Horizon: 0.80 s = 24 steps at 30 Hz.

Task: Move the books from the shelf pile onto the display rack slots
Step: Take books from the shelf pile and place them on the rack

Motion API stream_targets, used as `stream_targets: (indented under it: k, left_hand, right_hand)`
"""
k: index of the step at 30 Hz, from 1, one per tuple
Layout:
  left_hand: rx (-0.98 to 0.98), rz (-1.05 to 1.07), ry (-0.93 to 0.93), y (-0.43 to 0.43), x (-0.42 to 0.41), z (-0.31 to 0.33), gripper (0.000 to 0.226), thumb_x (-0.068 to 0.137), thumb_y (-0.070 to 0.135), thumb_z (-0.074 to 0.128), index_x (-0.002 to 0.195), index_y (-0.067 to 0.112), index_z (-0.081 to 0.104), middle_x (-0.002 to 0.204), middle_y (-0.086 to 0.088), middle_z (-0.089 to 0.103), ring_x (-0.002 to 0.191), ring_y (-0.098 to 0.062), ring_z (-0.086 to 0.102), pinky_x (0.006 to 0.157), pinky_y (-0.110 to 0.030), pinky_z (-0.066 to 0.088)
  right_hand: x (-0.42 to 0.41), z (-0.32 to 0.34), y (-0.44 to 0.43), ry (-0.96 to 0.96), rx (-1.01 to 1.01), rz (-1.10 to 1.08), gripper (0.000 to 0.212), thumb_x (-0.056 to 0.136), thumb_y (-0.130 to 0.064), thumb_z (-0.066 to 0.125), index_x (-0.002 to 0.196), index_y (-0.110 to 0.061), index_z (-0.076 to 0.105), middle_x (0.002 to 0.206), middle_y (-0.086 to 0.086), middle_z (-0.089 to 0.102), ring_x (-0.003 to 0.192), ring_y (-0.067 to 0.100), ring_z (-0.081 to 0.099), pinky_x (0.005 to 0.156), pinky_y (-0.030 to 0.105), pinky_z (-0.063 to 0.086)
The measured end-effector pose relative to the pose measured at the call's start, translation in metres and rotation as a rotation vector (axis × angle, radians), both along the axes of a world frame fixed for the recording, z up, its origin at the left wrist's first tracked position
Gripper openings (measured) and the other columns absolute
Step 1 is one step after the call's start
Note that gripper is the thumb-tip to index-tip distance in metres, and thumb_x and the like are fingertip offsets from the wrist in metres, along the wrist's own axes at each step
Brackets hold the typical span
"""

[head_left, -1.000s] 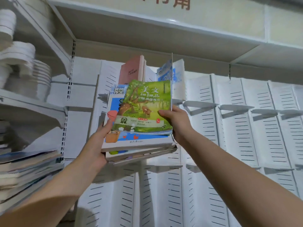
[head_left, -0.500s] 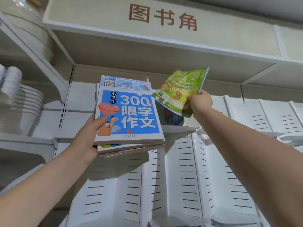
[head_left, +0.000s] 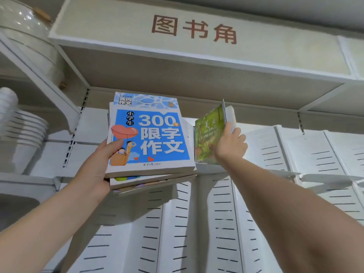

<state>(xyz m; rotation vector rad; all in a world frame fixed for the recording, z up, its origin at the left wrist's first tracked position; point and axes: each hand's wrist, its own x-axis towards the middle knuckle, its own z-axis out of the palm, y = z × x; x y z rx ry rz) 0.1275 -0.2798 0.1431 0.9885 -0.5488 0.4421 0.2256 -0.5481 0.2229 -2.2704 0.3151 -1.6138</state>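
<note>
I am at the placing step: my right hand [head_left: 229, 143] holds the green book [head_left: 208, 138] upright in an upper slot [head_left: 206, 168] of the display rack [head_left: 275, 154], my left hand [head_left: 98, 164] grips the stack [head_left: 149, 180] just beside it, and next I should let go and take the blue book [head_left: 157, 134].

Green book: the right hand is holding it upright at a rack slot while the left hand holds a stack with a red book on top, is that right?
Not quite. The head view shows the top book of the stack in the left hand is blue, not red. The rest stands: the right hand holds the green book upright at a rack slot.
</note>
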Motion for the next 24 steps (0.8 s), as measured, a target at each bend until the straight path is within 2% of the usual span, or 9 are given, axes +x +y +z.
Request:
stream_targets:
  k: [4,7,9,12,14,17,19,21,24]
  left_hand:
    - [0.011,0.015,-0.019,-0.001,-0.002,-0.001,0.026,0.089,0.028,0.057,0.114,0.025,0.060,0.103,-0.007,0.073,0.085,-0.027,0.071,0.062,-0.054,0.056]
    - [-0.003,0.051,-0.044,-0.004,-0.003,-0.002,0.026,0.089,0.026,0.057,0.115,0.026,0.059,0.102,-0.006,0.073,0.085,-0.026,0.071,0.065,-0.052,0.057]
    - [-0.004,0.057,-0.057,-0.008,-0.005,-0.002,0.028,0.089,0.025,0.056,0.117,0.026,0.059,0.102,-0.006,0.073,0.082,-0.025,0.072,0.066,-0.049,0.057]
    - [-0.014,0.058,-0.070,-0.014,-0.010,-0.002,0.024,0.089,0.024,0.056,0.113,0.026,0.059,0.092,-0.003,0.075,0.070,-0.021,0.073,0.055,-0.043,0.058]
    - [-0.020,0.057,-0.067,-0.015,-0.013,-0.002,0.025,0.089,0.025,0.057,0.114,0.025,0.059,0.091,-0.003,0.075,0.068,-0.021,0.073,0.054,-0.043,0.058]
    - [-0.025,0.047,-0.093,-0.013,-0.019,-0.002,0.027,0.089,0.026,0.057,0.116,0.026,0.058,0.094,-0.003,0.075,0.070,-0.021,0.073,0.055,-0.042,0.058]
    - [-0.007,0.046,-0.110,-0.014,-0.022,-0.002,0.030,0.089,0.026,0.056,0.119,0.026,0.057,0.096,-0.002,0.074,0.073,-0.021,0.073,0.058,-0.041,0.059]
    - [0.014,0.045,-0.111,-0.016,-0.025,-0.001,0.033,0.090,0.025,0.055,0.123,0.025,0.056,0.100,-0.003,0.074,0.077,-0.021,0.073,0.062,-0.041,0.059]
    - [0.050,0.039,-0.083,-0.018,-0.026,-0.001,0.037,0.089,0.026,0.057,0.125,0.023,0.054,0.104,-0.006,0.072,0.080,-0.022,0.072,0.064,-0.042,0.059]
  right_hand:
    - [0.018,-0.010,-0.009,0.166,0.028,-0.059,0.081,0.089,-0.033,0.051,0.150,-0.020,-0.001,0.146,0.008,0.019,0.127,0.030,0.029,0.097,0.041,0.031]
    - [0.019,-0.011,-0.012,0.247,0.055,-0.006,0.084,0.089,-0.037,0.051,0.150,-0.021,-0.003,0.155,0.008,0.003,0.136,0.031,0.019,0.104,0.046,0.025]
    - [0.008,-0.010,-0.009,0.173,0.036,0.052,0.083,0.090,-0.045,0.051,0.151,-0.019,0.001,0.158,0.008,0.000,0.140,0.031,0.013,0.109,0.048,0.020]
    - [-0.025,-0.008,0.009,-0.192,0.050,0.276,0.066,0.090,-0.039,0.053,0.145,-0.014,0.027,0.154,0.011,0.020,0.138,0.029,0.025,0.111,0.043,0.023]
    - [-0.048,-0.010,0.027,-0.283,0.146,0.670,0.054,0.091,-0.043,0.050,0.136,-0.014,0.042,0.141,0.008,0.042,0.128,0.025,0.041,0.109,0.041,0.033]
    - [-0.076,-0.037,0.052,0.122,0.206,1.241,0.075,0.075,-0.069,0.057,0.131,-0.020,0.050,0.127,-0.002,0.061,0.115,0.019,0.059,0.100,0.046,0.045]
    - [-0.081,-0.050,0.057,0.288,0.248,1.377,0.066,0.073,-0.056,0.071,0.125,-0.021,0.053,0.115,-0.003,0.069,0.103,0.017,0.067,0.093,0.038,0.052]
    - [-0.084,-0.052,0.057,0.300,0.307,1.423,0.055,0.074,-0.036,0.078,0.120,-0.018,0.053,0.107,-0.002,0.072,0.093,0.014,0.071,0.084,0.030,0.056]
    - [-0.092,-0.056,0.054,0.270,0.323,1.435,0.040,0.076,-0.027,0.077,0.110,-0.018,0.056,0.098,-0.004,0.073,0.083,0.011,0.072,0.069,0.022,0.058]
